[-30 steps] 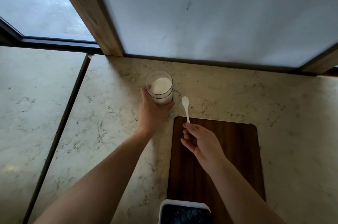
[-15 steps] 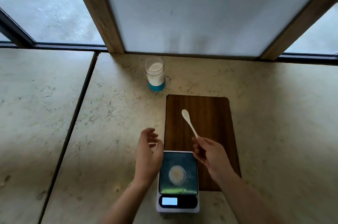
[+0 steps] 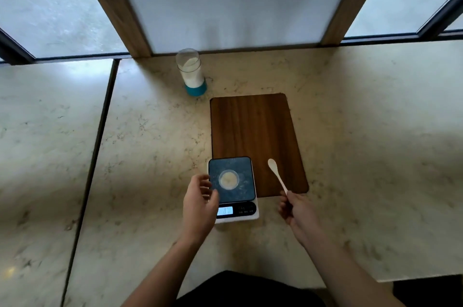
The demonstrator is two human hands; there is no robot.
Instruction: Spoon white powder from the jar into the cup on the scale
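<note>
Marble counter (image 3: 363, 136) carries jar (image 3: 191, 72) at rear edge, scale (image 3: 233, 188) with cup (image 3: 228, 179) near front. Right hand (image 3: 299, 214) pinches white spoon (image 3: 276, 175); left hand (image 3: 200, 206) empty, fingers loosely spread beside scale.

Pale marble counter (image 3: 363, 131), veined, split by a dark seam at the left. Directly on it: a brown wooden board (image 3: 253, 131) at centre, a jar (image 3: 191, 73) of white powder with a blue base just beyond the board's far left corner, near the window. A scale (image 3: 240, 211) at the board's near left corner, overlapping its edge.
</note>
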